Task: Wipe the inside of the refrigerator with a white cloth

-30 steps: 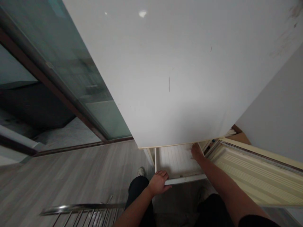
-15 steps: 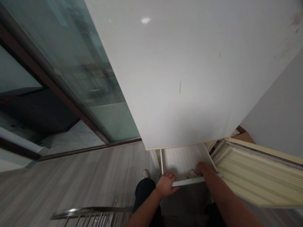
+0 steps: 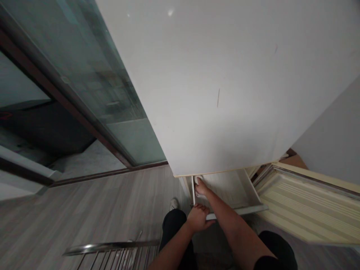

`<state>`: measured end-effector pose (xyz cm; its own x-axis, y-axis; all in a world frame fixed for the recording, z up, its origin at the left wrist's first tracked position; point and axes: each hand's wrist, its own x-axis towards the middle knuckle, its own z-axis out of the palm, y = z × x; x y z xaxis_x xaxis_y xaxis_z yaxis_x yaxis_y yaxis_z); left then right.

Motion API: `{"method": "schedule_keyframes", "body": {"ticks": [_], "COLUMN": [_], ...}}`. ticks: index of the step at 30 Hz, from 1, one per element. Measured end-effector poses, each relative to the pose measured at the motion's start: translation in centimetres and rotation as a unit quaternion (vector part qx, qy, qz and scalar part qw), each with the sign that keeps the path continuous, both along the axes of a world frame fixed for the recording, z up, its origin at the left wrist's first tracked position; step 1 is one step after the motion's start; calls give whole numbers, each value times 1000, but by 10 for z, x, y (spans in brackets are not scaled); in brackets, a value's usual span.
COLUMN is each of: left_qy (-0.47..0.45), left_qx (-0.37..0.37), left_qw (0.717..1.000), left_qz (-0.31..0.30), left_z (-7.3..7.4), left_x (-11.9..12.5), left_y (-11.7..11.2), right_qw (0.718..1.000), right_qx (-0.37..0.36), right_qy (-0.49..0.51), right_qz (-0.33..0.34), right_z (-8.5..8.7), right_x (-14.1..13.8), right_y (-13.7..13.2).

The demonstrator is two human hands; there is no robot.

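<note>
A pale drawer [image 3: 229, 187] stands pulled out from under the white tabletop [image 3: 219, 142]. My left hand [image 3: 198, 217] is closed over the left end of the drawer's front edge, fingers inside and thumb outside. Reaching over that edge, my right hand [image 3: 201, 187] is down in the drawer's left side, close to the side wall. Its fingers are curled on a whitish cloth [image 3: 198, 177], of which only small parts show around the hand.
An open cream cabinet door [image 3: 312, 206] sticks out on the right, with a cardboard box [image 3: 294, 162] behind it. A metal rack [image 3: 112, 249] stands at lower left. Glass sliding doors [image 3: 135, 142] line the left, beyond the wood-look floor [image 3: 112, 206].
My right hand has moved from the drawer's front right part to its left side, taking the cloth along. My left hand keeps its grip on the drawer front.
</note>
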<state>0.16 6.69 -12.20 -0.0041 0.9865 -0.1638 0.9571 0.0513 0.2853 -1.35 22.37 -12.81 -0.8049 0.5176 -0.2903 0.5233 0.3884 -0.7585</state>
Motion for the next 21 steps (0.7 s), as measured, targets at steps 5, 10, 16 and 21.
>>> {"method": "schedule_keyframes", "body": {"ticks": [5, 10, 16, 21], "left_qy": [-2, -1, -11, -12], "left_qx": [-2, -8, -17, -10], "left_qw": [1000, 1000, 1000, 1000], "left_qz": [1, 1, -4, -4], "left_z": [3, 3, 3, 3], "left_x": [0, -1, -2, -1], "left_y": [1, 1, 0, 0], "right_qw": [985, 943, 918, 936], "right_qx": [150, 245, 297, 257], "right_qy": [-86, -199, -241, -242], "right_qz": [-10, -105, -108, 14], "right_z": [-13, -22, -39, -46], "right_x": [12, 87, 126, 95], "right_y": [56, 129, 128, 66]}}
